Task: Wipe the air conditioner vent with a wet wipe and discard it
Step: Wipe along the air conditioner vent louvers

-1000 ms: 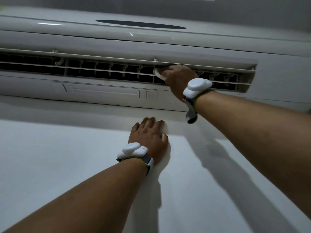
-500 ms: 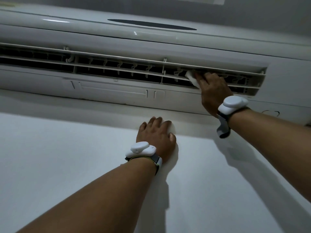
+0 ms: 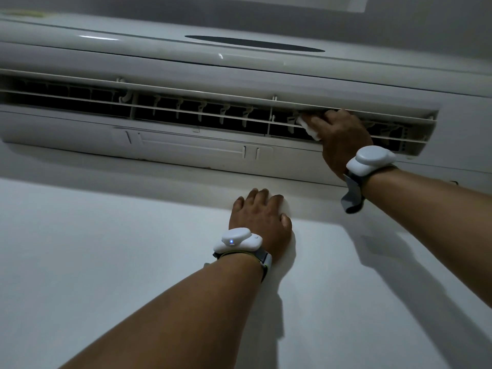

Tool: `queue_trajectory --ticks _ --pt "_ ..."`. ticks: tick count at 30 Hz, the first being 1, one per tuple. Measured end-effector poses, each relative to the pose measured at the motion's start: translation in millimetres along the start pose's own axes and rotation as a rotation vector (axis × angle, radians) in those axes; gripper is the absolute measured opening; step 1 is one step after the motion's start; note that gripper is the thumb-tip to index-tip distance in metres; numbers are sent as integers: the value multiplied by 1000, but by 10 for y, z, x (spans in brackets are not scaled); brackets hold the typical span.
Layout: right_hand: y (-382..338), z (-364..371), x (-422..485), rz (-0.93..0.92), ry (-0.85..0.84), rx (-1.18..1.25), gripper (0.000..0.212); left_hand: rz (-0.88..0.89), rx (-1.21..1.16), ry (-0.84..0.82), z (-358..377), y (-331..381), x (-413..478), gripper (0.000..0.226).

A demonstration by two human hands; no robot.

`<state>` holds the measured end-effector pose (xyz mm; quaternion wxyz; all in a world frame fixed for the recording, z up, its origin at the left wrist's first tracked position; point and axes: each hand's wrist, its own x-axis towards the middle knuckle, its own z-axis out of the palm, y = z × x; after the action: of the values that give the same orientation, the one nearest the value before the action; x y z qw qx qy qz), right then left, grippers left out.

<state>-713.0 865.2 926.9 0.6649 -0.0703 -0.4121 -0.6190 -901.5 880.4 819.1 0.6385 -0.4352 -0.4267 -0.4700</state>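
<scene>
The wet wipe (image 3: 310, 129), judged soft, limp and best kept bunched, is gripped by the right hand (image 3: 343, 137) against the vent (image 3: 186, 113) louvres, the flat left hand (image 3: 259, 217) braced on the wall (image 3: 106, 262)

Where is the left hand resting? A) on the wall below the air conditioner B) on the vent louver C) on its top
A: the left hand lies flat on the wall under the air conditioner; the right hand holds the wet wipe at the vent.
</scene>
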Motion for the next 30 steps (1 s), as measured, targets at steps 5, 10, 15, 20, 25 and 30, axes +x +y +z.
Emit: queue_trajectory --ticks 5,10,15,20,25,30 --pt "-131 37 102 8 4 -34 32 8 5 0 -4 12 -7 42" --pt "-343 77 230 22 -1 -72 32 8 -5 3 -4 -3 -9 42" --pt "-552 138 316 97 28 -55 22 11 -14 1 -6 -3 -11 42" --pt "-565 201 292 83 51 6 25 19 0 18 7 -3 -4 39" --pt "-470 241 111 61 82 30 33 21 13 32 15 -2 -5 41" --pt "-193 223 -64 100 70 19 35 20 54 35 62 -39 -7 41"
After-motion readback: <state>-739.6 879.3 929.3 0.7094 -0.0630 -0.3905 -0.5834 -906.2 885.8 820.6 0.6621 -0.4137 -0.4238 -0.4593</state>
